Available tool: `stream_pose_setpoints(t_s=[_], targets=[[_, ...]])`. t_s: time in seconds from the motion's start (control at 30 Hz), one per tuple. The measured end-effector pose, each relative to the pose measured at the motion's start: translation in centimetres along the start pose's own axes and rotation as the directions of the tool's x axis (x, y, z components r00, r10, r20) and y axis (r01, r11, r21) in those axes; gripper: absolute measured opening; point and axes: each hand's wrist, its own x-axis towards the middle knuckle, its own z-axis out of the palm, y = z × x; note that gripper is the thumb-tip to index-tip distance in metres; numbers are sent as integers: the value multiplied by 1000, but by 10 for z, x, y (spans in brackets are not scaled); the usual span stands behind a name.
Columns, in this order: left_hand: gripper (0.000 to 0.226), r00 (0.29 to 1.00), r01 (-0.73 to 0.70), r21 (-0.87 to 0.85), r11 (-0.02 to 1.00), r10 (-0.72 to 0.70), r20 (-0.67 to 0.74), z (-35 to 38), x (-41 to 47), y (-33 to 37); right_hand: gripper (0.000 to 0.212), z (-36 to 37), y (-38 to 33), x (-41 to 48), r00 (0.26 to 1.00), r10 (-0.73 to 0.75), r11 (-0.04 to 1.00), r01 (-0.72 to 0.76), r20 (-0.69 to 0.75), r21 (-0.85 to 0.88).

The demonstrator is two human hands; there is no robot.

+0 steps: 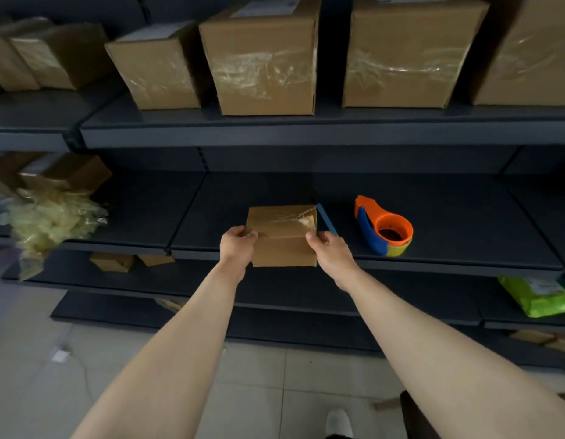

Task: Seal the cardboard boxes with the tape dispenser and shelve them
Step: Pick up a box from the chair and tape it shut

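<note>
both hands, left hand [236,245] and right hand [328,246], pinch the small brown taped cardboard box [282,239] by its sides, fingers clamped, probably steadying it on the dark shelf [449,236]; orange-blue tape dispenser [382,226] parked just right

The labels [264,7] on the upper boxes [262,58] are too blurred to read.

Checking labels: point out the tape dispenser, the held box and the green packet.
tape dispenser [401,223], head view, on its orange ring.
small cardboard box [284,251], head view, on its front face.
green packet [537,297], head view, on its top.
</note>
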Motion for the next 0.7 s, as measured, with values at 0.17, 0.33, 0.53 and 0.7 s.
stream_pose_setpoints(t_s=[0.17,0.33,0.53,0.7], targets=[[45,999,17,-18,1000,-18,-37,6,25,12,42,-1,-8,29,999,9,1000,-8,33,-30],[45,997,12,-5,1000,-13,-81,10,37,18,43,0,-13,47,1000,21,998,-20,21,-56],[44,960,-234,294,927,269,-83,20,36,32,61,5,-21,57,998,58,998,-58,-34,-7],[22,902,-431,320,844,392,182,28,40,35,65,11,-20,58,995,93,990,-91,-18,106]])
